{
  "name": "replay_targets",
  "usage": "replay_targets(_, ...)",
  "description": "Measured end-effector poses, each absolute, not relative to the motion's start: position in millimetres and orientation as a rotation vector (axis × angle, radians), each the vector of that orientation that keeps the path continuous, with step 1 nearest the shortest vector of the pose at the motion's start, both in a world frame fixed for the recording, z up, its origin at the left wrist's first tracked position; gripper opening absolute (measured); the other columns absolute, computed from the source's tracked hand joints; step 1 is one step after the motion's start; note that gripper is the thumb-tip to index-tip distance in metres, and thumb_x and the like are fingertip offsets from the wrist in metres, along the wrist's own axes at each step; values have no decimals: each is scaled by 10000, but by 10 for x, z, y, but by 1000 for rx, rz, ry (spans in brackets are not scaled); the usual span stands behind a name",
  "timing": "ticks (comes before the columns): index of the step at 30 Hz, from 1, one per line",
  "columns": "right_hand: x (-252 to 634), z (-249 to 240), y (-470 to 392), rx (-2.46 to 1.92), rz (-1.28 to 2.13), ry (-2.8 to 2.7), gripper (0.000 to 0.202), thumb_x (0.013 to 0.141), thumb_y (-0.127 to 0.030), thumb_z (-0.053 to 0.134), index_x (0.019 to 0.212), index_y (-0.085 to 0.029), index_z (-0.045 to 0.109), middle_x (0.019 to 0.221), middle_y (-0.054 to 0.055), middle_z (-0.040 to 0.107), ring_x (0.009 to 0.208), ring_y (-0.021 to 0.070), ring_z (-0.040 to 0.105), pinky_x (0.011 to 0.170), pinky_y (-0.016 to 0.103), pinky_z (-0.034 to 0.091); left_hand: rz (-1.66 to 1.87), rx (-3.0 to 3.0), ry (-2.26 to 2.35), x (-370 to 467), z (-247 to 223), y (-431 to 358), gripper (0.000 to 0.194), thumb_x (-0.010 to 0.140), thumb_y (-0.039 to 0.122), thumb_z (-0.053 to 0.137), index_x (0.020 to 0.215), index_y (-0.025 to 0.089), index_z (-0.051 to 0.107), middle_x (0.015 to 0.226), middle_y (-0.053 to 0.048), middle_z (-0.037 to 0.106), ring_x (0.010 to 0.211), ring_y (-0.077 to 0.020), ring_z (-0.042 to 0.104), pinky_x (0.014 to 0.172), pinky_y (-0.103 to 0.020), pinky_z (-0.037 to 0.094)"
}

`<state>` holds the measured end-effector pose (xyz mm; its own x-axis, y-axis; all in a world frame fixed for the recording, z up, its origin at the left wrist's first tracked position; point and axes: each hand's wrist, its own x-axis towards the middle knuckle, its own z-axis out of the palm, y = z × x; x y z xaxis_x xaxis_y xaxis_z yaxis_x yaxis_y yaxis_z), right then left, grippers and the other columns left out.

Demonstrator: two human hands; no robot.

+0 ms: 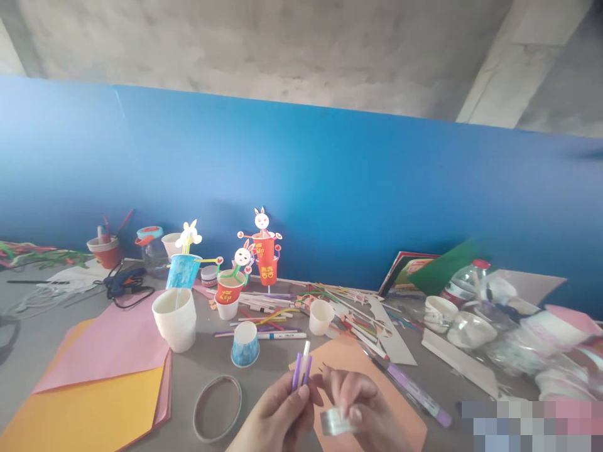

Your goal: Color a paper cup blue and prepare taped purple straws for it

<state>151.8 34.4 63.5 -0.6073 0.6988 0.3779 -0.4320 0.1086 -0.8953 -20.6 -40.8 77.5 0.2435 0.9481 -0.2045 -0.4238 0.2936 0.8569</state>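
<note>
My left hand [282, 411] is closed around a few short purple straw pieces [296, 373] and a white stick [306, 355], held upright. Just to its right, my right hand [358, 398] pinches a small shiny strip of tape [336, 422] between thumb and fingers; the strip is blurred. Below both hands lies a sheet of orange paper [396, 408]. A grey ring-shaped roll of tape [196, 411] rests left of my left hand. Beyond the hands stands an upturned blue-painted paper cup [245, 350].
Rabbit figures on red cups [267, 267] and a blue cup figure [183, 271] stand at the back. Stacked white cups [175, 326], coloured paper [94, 408] and a glue gun [123, 282] are left. Right are a purple-handled craft knife [419, 392] and a plastic bottle [464, 282].
</note>
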Motion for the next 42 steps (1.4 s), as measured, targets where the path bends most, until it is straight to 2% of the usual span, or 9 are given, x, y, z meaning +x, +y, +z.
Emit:
replay_targets(3,1491,610,327,-296,1622,-1527,409,734,-612,731,588,-265,572,565,-23,429,663,204,485,681,351,441,1152,863,848,-156,842,-405,529,752,681,678,911,178,640,606,69,394,493,-67,277,475,-215,223)
replay_targets(6,1498,624,319,-349,1644,-1568,463,705,-646,726,558,-248,540,579,-9,443,647,206,483,644,340,433,1220,1095,866,-139,929,-363,498,762,643,692,868,156,681,707,1,504,653,-130,437,639,-248,362)
replay_targets(11,1493,692,311,-287,1714,-1530,405,731,-576,751,566,-246,582,586,-31,408,582,161,436,600,299,402,1086,1238,936,-176,1092,-319,269,776,424,738,779,162,680,748,-12,566,738,-177,504,701,-267,407)
replay_targets(19,1507,631,345,-312,1684,-1555,366,733,-557,775,598,-246,639,607,-7,534,641,177,526,642,315,457,1117,1254,1082,-175,1093,-325,152,786,257,643,705,182,539,660,40,436,631,-116,374,601,-225,325)
replay_targets(24,1571,551,398,-616,1607,-1682,318,758,-534,763,673,-250,647,720,39,641,965,280,615,734,346,512,1104,1152,1158,-278,1113,-385,142,819,271,633,745,201,534,561,89,373,493,-83,286,467,-218,225)
replay_targets(27,1549,651,393,-662,1448,-1850,265,801,-472,729,689,-248,642,717,18,602,884,244,597,775,342,492,1099,1119,1169,-332,1089,-392,167,812,271,660,731,200,533,545,100,364,463,-69,265,437,-218,184)
replay_targets(30,1508,798,358,-709,1310,-1949,181,825,-343,694,700,-235,621,839,14,587,856,206,581,793,317,459,1106,1123,1215,-371,1055,-385,196,805,296,690,730,197,538,545,102,375,451,-61,253,430,-220,160)
replay_targets(35,1465,895,292,-736,1352,-1971,127,800,-187,630,704,-227,557,814,-1,609,831,195,582,776,296,429,1008,1102,1204,-410,1102,-393,191,850,340,646,778,206,531,471,132,321,394,-55,214,415,-217,143)
replay_targets(42,1504,904,259,-787,1472,-1934,107,754,-146,637,821,-229,641,884,1,632,893,211,593,811,312,424,975,1036,1110,-385,1129,-384,293,819,457,670,783,227,492,425,158,289,349,-45,156,373,-209,102)
